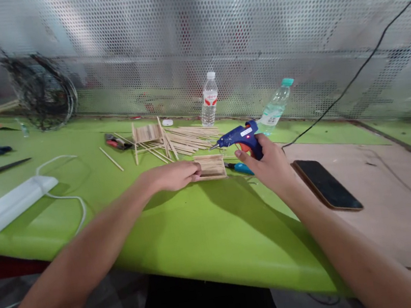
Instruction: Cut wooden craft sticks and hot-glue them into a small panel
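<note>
Green tabletop (186, 234), capped bottles (209, 101), contents unclear, glue gun (239, 135) in right hand (272, 163)

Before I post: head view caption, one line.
Left hand on a stick panel, right hand holding a blue glue gun.

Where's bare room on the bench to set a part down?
Widest: green tabletop in front of the stick panel, between the forearms. Also the brown board right of the phone. Crowded: behind the left hand, with loose sticks, a small stick frame and pliers; and around the right hand, with glue gun and blue-handled tool.
</note>
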A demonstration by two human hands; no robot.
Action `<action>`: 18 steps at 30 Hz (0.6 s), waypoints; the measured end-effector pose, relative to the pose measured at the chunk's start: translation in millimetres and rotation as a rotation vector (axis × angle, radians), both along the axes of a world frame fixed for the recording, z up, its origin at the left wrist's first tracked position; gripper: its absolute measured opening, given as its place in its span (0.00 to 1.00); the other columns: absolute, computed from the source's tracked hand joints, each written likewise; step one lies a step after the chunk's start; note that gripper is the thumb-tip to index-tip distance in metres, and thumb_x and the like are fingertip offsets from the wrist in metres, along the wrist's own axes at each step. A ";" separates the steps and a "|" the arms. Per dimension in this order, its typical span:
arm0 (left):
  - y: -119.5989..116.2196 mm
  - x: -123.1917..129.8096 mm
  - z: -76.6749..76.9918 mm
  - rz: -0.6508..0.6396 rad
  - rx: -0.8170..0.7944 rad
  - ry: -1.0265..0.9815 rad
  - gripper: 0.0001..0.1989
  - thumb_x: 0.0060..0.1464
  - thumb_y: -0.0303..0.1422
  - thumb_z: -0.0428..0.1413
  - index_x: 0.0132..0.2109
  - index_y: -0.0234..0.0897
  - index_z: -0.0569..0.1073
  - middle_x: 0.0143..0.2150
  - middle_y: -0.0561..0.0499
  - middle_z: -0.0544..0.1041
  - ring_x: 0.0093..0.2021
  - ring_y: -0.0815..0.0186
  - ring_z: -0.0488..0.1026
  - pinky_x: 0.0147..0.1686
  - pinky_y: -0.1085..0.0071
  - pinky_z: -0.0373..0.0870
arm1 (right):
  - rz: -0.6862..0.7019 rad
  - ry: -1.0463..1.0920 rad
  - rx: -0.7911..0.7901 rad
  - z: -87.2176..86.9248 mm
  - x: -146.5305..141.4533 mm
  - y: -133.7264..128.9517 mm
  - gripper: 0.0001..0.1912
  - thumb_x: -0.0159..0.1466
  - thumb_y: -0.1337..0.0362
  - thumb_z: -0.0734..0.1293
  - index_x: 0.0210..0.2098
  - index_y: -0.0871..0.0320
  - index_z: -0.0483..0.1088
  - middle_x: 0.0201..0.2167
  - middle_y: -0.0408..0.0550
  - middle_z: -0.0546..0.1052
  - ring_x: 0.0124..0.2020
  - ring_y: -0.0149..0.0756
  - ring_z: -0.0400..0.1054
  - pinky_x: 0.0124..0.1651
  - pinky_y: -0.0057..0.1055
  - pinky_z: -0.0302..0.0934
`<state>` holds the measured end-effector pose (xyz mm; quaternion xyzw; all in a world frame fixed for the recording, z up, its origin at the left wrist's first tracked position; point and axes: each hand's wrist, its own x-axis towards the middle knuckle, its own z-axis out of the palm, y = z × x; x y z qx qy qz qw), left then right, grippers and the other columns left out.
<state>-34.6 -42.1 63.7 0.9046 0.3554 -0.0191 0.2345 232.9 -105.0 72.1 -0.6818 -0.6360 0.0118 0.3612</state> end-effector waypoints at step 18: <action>33.1 -6.1 -13.4 0.098 -0.326 -0.312 0.06 0.63 0.34 0.52 0.41 0.37 0.69 0.42 0.46 0.80 0.40 0.63 0.78 0.43 0.64 0.72 | 0.042 -0.095 -0.104 -6.8 -5.2 1.3 0.17 0.60 0.47 0.67 0.38 0.53 0.67 0.25 0.45 0.72 0.26 0.40 0.63 0.30 0.33 0.48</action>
